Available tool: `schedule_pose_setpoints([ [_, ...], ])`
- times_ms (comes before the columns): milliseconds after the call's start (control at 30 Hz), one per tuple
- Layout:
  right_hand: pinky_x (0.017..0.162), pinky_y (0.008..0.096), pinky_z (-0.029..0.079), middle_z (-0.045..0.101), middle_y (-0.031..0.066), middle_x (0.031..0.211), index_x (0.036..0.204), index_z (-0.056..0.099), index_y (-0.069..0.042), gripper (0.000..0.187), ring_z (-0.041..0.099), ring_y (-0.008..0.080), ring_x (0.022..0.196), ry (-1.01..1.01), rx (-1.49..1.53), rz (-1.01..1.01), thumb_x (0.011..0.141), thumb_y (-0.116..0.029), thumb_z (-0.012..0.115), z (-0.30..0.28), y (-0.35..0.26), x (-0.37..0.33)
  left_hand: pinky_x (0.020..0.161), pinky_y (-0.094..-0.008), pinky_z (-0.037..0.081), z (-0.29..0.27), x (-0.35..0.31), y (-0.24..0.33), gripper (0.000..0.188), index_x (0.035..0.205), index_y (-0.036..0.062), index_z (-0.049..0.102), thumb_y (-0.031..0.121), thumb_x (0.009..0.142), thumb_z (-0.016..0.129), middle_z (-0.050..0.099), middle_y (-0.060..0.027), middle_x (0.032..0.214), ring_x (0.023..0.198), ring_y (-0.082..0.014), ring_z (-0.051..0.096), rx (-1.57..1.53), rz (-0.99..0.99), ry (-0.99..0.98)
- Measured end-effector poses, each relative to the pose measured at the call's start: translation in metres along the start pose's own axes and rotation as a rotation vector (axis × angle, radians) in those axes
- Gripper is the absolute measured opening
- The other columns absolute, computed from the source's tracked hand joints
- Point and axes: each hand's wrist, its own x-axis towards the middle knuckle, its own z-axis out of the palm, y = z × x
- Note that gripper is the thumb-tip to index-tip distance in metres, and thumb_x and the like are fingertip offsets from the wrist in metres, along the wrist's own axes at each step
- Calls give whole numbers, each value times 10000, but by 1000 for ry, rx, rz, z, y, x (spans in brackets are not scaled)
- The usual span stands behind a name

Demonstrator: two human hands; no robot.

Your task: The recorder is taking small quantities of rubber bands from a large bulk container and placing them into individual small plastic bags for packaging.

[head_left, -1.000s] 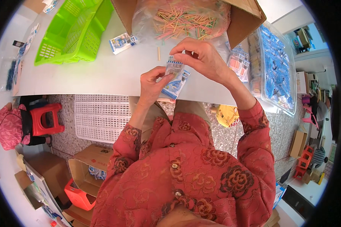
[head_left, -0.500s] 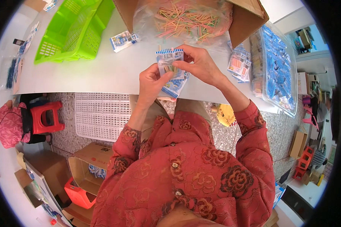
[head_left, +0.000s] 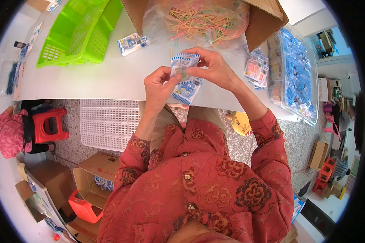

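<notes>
Both hands hold one small blue-and-white packet (head_left: 181, 60) upright above the table's near edge. My left hand (head_left: 158, 87) pinches its lower left side, thumb across the front. My right hand (head_left: 213, 67) grips its right side, fingers behind the top and thumb on the front. Just beneath, a second blue-and-white packet (head_left: 186, 92) lies at the table edge. One thin pale stick (head_left: 171, 53) shows beside the held packet's upper left corner. Beyond my hands, many thin pink, yellow and green sticks (head_left: 202, 22) lie in a clear plastic bag inside a cardboard box (head_left: 267, 24).
A green basket (head_left: 93, 52) stands at the far left, with a loose packet (head_left: 132, 43) beside it. On the right are several packets (head_left: 256, 69) and a clear bin (head_left: 315, 91) full of blue packets. A white crate (head_left: 109, 125) is below the table; another person (head_left: 14, 133) is at left.
The held packet has shifted slightly right and its front is turned differently. My left hand has moved a little left, its fingers more curled. More of the packet underneath shows.
</notes>
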Motion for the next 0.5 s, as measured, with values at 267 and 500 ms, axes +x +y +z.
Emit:
schedule_pose_setpoints([
  [267,755,226,481,648,8,964,1112,609,-3,284,574,58,855,-26,105,90,838,-66,654,-6,12,-12,630,-202,480,5,0,-9,163,957,-27,629,47,819,679,659,-35,812,689,-61,583,105,-82,-62],
  [500,687,232,479,669,-7,894,1070,636,-14,250,566,50,762,134,-229,101,827,-71,650,-40,24,-36,722,-218,490,35,-4,-4,192,1018,-32,606,14,834,640,646,-46,859,775,-100,608,-33,-25,15],
])
